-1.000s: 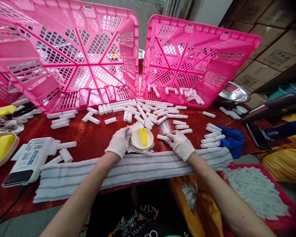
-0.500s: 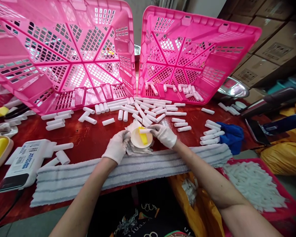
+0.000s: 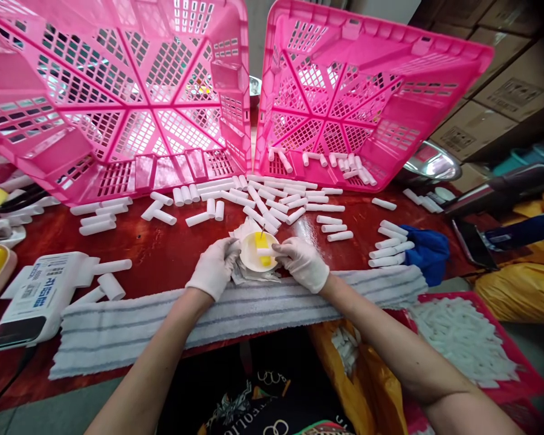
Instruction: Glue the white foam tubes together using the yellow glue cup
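Note:
A small round white dish (image 3: 249, 258) with a yellow piece (image 3: 260, 240) in it stands on crumpled white paper (image 3: 245, 275). My left hand (image 3: 214, 267), in a white glove, is closed on the dish's left edge. Gloved too, my right hand (image 3: 303, 263) pinches a short white tube (image 3: 266, 252) over the yellow piece, at the dish's right side. A thin dark pin sticks up at the back of the dish. Many white tubes (image 3: 278, 206) lie on the red table (image 3: 185, 248) behind the hands.
Two pink baskets (image 3: 152, 109) (image 3: 321, 118) stand tipped up at the back. A striped towel (image 3: 154, 329) runs along the front edge. At left sits a white device (image 3: 40, 296); at right are a blue cloth (image 3: 426, 254) and a pink tray (image 3: 532, 368) of white pieces.
My right hand has shifted slightly down, and its tube now lies lower over the yellow piece. Two upright tubes behind the dish stand further left, touching another tube.

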Available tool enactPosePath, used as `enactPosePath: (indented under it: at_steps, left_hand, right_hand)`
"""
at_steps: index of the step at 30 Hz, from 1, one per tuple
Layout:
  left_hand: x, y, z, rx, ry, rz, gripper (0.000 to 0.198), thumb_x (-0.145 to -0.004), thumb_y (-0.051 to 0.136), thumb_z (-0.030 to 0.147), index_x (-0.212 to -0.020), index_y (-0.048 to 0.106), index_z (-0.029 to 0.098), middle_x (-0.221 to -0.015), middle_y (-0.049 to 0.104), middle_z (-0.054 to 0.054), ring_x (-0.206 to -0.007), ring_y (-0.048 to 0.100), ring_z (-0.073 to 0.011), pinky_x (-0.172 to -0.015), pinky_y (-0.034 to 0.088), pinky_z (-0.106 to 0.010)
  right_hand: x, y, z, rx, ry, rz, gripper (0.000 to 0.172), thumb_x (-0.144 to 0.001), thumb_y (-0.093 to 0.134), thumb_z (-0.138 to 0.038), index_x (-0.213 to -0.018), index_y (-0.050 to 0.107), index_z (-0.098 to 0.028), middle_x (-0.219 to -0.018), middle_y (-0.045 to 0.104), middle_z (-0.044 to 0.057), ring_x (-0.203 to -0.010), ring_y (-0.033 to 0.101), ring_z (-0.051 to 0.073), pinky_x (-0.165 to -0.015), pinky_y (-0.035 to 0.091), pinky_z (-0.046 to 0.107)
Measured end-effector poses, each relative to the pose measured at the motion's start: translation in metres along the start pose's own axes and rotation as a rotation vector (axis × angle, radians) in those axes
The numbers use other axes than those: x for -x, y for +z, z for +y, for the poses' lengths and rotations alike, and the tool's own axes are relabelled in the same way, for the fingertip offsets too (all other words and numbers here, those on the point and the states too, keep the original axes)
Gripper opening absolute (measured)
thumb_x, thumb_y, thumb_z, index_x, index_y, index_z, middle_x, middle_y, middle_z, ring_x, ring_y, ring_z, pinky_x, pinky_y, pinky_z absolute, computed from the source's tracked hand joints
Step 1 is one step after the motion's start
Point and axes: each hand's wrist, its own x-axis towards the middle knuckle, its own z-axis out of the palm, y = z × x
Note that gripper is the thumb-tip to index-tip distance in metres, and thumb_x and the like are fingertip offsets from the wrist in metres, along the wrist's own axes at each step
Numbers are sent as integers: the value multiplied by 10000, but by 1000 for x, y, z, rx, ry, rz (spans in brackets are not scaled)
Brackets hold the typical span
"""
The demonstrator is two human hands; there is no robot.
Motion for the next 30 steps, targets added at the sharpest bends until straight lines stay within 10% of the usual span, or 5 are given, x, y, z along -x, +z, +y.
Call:
enactPosePath:
  at_steps: [5,18,23,30]
  left_hand:
    - [-1,1,-1,7,1,-3,454,-832,438,433,-1174,541,153,-1148,602,-102,-1041,567,-221,-932,425,-330]
    - [-3,9,-14,104,37,0,443,-833,447,426,-1191,529,178,-1196,581,-84,-1090,545,-212,-974,402,-339]
    - [0,9,-18,242,13,89,414,-795,521,372,-1163,546,184,-1162,600,-69,-1070,557,-193,-982,405,-340]
    - [37,1,16,532,24,11,383,-739,598,391,-1061,573,183,-1051,647,-45,-954,611,-175,-877,481,-297]
  right_hand:
    - [0,-3,-10,-198,197,-66,345,-809,548,-404,-1071,622,-191,-932,670,49,-802,628,153,-745,506,280]
    - [16,2,-12,-105,172,-45,283,-757,614,-303,-1023,643,-210,-949,657,48,-837,616,159,-805,490,305]
    - [23,-7,-39,-166,126,39,193,-646,711,-374,-725,661,-205,-756,601,15,-656,559,119,-644,484,256]
    - [30,-27,-66,-725,406,78,402,-749,593,-497,-954,592,-151,-594,545,-23,-451,458,65,-416,360,195]
